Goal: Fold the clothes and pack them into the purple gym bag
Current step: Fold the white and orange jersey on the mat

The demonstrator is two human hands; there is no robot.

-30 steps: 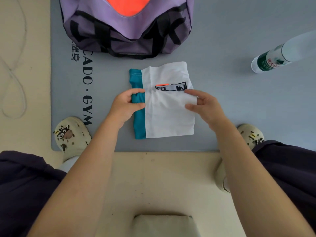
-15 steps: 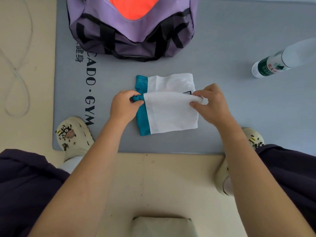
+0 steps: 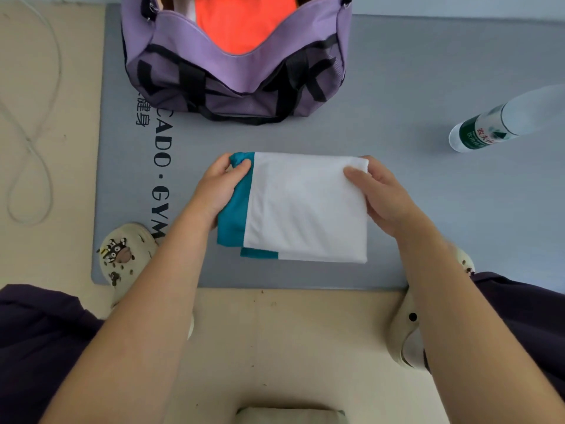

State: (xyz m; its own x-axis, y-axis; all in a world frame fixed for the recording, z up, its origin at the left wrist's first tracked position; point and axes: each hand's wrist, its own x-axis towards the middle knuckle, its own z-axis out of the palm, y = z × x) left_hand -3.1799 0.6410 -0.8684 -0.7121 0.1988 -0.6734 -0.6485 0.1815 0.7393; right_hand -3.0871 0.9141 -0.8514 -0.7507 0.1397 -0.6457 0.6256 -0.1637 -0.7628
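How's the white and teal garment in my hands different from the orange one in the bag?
The white and teal garment lies folded on the grey mat, gripped by the left hand and right hand; the orange garment already sits inside the open purple gym bag. The first shows whole and two-coloured; the second is one colour, only partly visible. Both are fabric.

You are looking down at a beige floor (image 3: 290, 347) with a grey mat (image 3: 428, 209) spread across it, black lettering (image 3: 162, 179) along its left side. A thin cord (image 3: 30, 142) loops over the floor on your left. The light is soft and even.
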